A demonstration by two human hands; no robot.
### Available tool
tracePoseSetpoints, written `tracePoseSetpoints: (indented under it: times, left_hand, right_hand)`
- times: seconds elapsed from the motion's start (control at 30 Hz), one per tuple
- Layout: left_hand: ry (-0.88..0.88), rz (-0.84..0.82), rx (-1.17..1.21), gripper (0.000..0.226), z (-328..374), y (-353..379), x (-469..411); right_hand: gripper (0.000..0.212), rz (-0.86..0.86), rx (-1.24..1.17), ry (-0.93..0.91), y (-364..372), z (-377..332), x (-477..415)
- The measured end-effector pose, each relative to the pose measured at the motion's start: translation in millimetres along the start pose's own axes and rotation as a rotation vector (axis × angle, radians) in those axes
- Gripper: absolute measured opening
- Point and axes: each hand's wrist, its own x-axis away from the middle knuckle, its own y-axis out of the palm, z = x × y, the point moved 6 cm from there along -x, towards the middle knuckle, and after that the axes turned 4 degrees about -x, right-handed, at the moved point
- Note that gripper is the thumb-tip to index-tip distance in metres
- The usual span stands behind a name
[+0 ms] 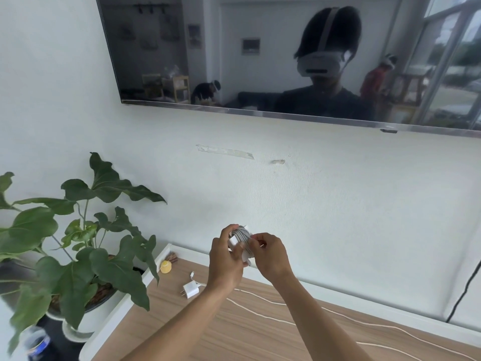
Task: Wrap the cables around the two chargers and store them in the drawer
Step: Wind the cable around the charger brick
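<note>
**First charger wrapped, held above the table**

Head view: no readable writing shows. Both grips are closed on a white charger point(240, 243) bound in grey cable coils, left hand point(226, 259) and right hand point(270, 254) holding it above the table's point(260, 334) back edge. A second charger point(190, 289) lies near the back left corner, its white cable point(338, 315) trailing loose rightward.

Pale white painted wall point(338, 204), two strips of clear tape point(225, 151) stuck on. Dark wall-mounted flat screen point(234, 48), silver lower edge, reflecting daylit windows. Wood-grain surface point(247, 334) with white raised rim. Broad-leaved green potted plant point(78, 230), left. Black cord point(466, 290), right.
</note>
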Motion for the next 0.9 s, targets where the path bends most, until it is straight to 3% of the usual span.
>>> tracePoseSetpoints:
  times: [0.53, 0.9]
  left_hand:
    - [0.021, 0.035, 0.041, 0.037, 14, 0, 2]
    - [0.051, -0.024, 0.084, 0.037, 16, 0, 2]
  right_hand:
    - [0.010, 0.033, -0.023, -0.075, -8, -7, 0]
    - [0.010, -0.076, -0.136, -0.063, -4, -3, -1]
